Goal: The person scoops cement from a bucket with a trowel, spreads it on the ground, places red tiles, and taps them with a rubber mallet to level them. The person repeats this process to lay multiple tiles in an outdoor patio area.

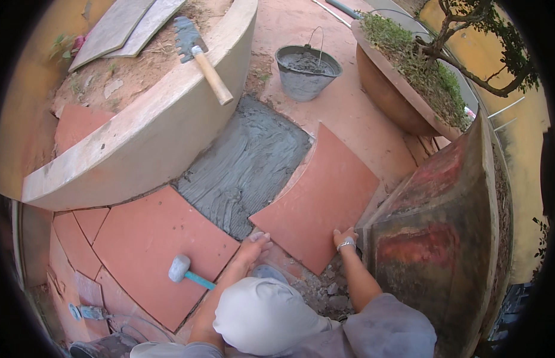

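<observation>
The tile [325, 200] was flat, brick-red. The right hand [346, 237] gripped its edge. I couldn't tell the left hand's [252, 247] grip.

We're outdoors, in a courtyard or terrace whose floor is half laid: wet mortar [247, 158] among red tiles [322, 194], a mortar bucket [304, 86], a curved planter wall [146, 134], a potted tree [433, 51], and perhaps a house's yellow wall [525, 238].

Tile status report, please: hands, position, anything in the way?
Left hand at near-left edge; right hand holding near-right edge. Tile just right of mortar. Rubble by near corner; mallet on neighbouring slab.
</observation>
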Tool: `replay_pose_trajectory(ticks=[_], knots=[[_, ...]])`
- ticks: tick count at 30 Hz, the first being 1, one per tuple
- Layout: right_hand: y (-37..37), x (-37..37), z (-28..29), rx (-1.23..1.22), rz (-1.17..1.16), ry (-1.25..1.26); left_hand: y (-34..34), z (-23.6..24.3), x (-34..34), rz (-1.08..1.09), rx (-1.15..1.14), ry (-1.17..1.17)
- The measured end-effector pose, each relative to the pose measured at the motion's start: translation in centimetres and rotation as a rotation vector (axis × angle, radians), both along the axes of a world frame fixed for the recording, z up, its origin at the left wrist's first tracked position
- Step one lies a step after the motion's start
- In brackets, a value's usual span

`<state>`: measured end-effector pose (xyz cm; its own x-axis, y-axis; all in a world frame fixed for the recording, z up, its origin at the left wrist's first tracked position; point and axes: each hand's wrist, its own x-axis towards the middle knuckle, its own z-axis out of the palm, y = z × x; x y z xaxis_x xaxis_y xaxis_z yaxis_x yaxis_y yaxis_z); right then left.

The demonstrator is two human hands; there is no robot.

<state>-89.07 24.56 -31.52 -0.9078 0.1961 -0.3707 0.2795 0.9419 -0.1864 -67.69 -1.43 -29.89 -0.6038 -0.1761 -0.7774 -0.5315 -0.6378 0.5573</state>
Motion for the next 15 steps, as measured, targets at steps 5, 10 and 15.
replay_pose_trajectory(ticks=[5, 10, 15], knots=[[0.1, -0.1, 0.4, -0.036, -0.085, -0.074, 1.0, 0.3, -2.1, 0.262, 0.114, -0.117], [1.1, -0.9, -0.2, -0.037, -0.057, -0.112, 1.6, 0.4, -3.1, 0.309, 0.085, -0.095], [1.2, -0.7, -1.7, -0.087, -0.071, -0.027, 1.2, 0.6, -3.8, 0.360, 0.140, -0.163]])
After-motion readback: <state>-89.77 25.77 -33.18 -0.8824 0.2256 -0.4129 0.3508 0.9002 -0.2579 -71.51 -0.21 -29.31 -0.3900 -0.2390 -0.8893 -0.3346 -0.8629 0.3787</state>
